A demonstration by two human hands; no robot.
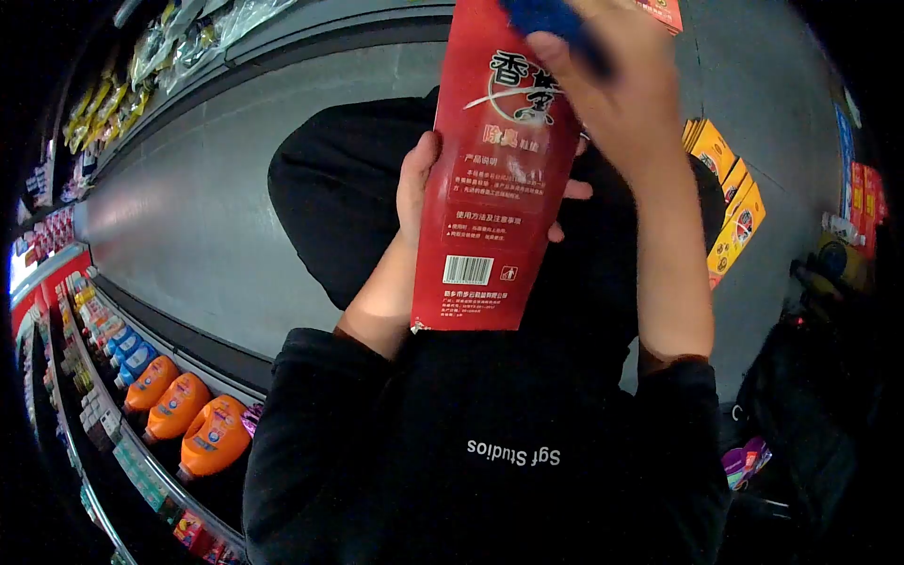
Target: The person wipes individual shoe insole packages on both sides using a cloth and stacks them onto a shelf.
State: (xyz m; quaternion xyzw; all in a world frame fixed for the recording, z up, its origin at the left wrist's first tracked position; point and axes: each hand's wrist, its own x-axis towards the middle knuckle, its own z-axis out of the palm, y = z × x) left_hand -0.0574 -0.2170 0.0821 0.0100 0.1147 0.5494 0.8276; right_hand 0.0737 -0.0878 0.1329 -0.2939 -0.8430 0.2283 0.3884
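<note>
- Left hand (pixel 411 193) wraps the red pack (pixel 485 231) from behind, thumb and fingers at opposite edges; pack sits above the lap.
- Right hand (pixel 626 99) is curled around a blue cloth (pixel 557 26) at the pack's upper end; blurred.
- Step: probably wiping the face.
- Next stroke needs steady left-hand bracing.

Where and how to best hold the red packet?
Probably the long edges of the red packet, near mid-length, from underneath: it is long, narrow and looks flat. The left grip spans it so, thumb at one edge, fingers showing past the other.
</note>
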